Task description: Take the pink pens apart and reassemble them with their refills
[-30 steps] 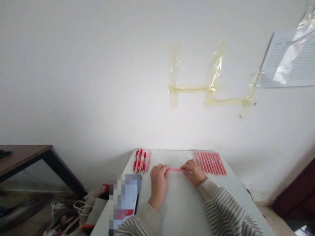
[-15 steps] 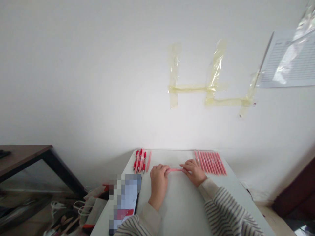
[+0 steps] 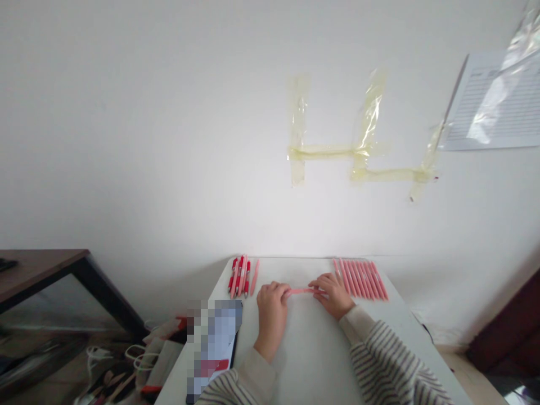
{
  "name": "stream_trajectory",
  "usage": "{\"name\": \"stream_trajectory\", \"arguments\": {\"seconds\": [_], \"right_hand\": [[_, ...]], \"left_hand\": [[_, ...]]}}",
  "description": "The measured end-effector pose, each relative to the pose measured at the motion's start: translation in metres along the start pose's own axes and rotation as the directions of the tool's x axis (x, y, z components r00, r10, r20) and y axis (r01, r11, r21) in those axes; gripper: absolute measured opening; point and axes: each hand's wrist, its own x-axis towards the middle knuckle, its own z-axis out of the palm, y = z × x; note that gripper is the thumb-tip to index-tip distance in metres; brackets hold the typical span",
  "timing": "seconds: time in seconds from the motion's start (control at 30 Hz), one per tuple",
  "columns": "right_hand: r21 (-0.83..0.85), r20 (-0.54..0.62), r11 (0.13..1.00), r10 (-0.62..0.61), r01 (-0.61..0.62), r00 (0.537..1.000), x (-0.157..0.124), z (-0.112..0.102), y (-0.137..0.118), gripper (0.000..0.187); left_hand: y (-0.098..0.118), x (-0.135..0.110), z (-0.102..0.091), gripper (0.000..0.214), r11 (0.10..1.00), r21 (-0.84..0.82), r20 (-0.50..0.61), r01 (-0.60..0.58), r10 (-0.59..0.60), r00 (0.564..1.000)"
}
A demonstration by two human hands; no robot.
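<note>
A pink pen (image 3: 301, 291) lies crosswise between my hands over the white table (image 3: 307, 349). My left hand (image 3: 272, 304) is closed on its left end. The fingers of my right hand (image 3: 334, 295) pinch the right end, with the tip side partly covered. Beyond my right hand, several pink pens (image 3: 366, 279) lie side by side in a slanted row. At the back left are several red and pink pens (image 3: 239, 277) in a bunch, and a single pink pen (image 3: 255, 277) rests just right of them.
A phone or tablet with a blurred screen (image 3: 217, 343) lies along the table's left edge. The white wall (image 3: 189, 140) rises right behind the table. Bags and cables (image 3: 143, 360) sit on the floor at left, below a brown desk (image 3: 42, 270).
The fingers of my right hand have shifted slightly on the pen's right end, and more of the pen shows there. My left hand has hardly moved.
</note>
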Motion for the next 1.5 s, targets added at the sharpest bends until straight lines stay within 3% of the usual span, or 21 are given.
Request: {"name": "stream_trajectory", "arguments": {"seconds": [0.77,1.1,1.5], "right_hand": [[-0.098,-0.153,0.994,0.023,-0.038,0.988,-0.002,-0.002,0.008,0.024],[-0.162,-0.246,0.987,-0.032,-0.008,0.969,-0.002,0.003,0.019,0.023],[-0.198,-0.325,0.973,0.052,-0.121,0.944,-0.004,0.005,0.017,0.023]], "left_hand": [[-0.003,-0.002,-0.001,0.021,0.993,0.116,-0.069,0.038,-0.030,0.997],[-0.002,-0.002,-0.004,0.023,0.988,0.130,-0.078,0.083,-0.073,0.994],[0.002,-0.001,-0.008,0.022,0.976,0.164,-0.084,0.143,-0.131,0.988]]}}
